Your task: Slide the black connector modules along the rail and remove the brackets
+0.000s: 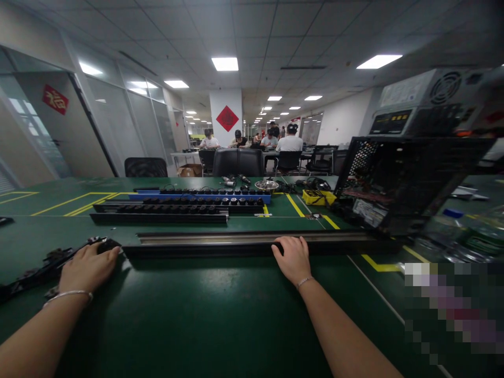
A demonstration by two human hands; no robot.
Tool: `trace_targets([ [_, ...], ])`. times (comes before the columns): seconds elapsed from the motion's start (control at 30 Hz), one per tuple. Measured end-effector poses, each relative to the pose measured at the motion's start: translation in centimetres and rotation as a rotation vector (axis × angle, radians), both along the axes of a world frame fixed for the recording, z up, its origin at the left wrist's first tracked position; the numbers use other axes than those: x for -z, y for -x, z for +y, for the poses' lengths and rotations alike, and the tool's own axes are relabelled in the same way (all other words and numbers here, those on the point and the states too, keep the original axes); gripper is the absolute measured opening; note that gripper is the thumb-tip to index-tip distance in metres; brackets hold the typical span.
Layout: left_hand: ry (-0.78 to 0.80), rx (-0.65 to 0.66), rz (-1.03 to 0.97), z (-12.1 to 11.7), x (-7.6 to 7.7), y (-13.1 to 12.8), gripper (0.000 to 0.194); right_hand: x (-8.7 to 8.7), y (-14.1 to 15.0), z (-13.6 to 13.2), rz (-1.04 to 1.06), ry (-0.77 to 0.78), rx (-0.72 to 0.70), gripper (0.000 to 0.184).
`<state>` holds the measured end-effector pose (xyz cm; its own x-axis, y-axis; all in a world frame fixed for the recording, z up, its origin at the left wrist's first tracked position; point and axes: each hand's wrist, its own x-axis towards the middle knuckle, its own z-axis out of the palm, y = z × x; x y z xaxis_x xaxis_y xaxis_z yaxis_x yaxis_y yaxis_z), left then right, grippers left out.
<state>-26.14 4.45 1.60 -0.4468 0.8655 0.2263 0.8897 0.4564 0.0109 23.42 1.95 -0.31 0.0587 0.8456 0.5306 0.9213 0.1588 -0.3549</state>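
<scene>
A long black channel rail [205,250] with a pale metallic inside lies across the green table in front of me. My right hand [292,255] grips its near wall, the fingers curled over the top edge and the thumb on the near side. To the left, my left hand [87,265] is closed over the end of a dark strip carrying several black parts [51,261], close to the rail's left end. The fingertips of that hand are partly hidden, and the strip's parts are too dark to name.
Beyond the rail lie more black rails [157,217] and a blue rail [252,198] fitted with black parts. A metal bowl [266,185], a yellow tray [318,197], an open computer case [397,184] with power supplies [421,94] on top, and plastic bottles [482,236] stand rightward.
</scene>
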Motion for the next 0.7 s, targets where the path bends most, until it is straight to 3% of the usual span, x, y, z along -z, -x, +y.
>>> trace_targets([
  [0.13,0.132,0.076,0.243,-0.4,0.6,0.7,0.053,0.1,0.0,0.0,-0.003,0.004,0.007,0.021],
  [0.33,0.267,0.108,0.313,-0.2,0.5,1.7,0.043,0.2,0.0,0.0,-0.005,0.001,0.007,0.022],
  [0.4,0.258,0.141,0.318,-0.3,0.4,1.9,0.042,0.2,0.0,0.1,-0.002,0.000,0.009,0.021],
  [0.47,0.153,0.115,0.280,-0.5,0.2,1.5,0.041,0.2,0.1,0.1,0.007,0.003,0.010,0.021],
  [0.57,-0.203,-0.038,0.116,-0.4,-0.7,-1.6,0.047,0.1,0.3,0.1,0.017,0.003,0.016,0.021],
  [0.6,-0.304,-0.019,0.071,-0.3,-1.1,-3.5,0.048,0.1,0.4,0.1,0.019,0.002,0.022,0.021],
  [0.7,-0.423,0.276,0.011,0.2,-1.9,-11.6,0.047,-0.1,0.7,0.1,0.027,0.002,0.031,0.022],
])
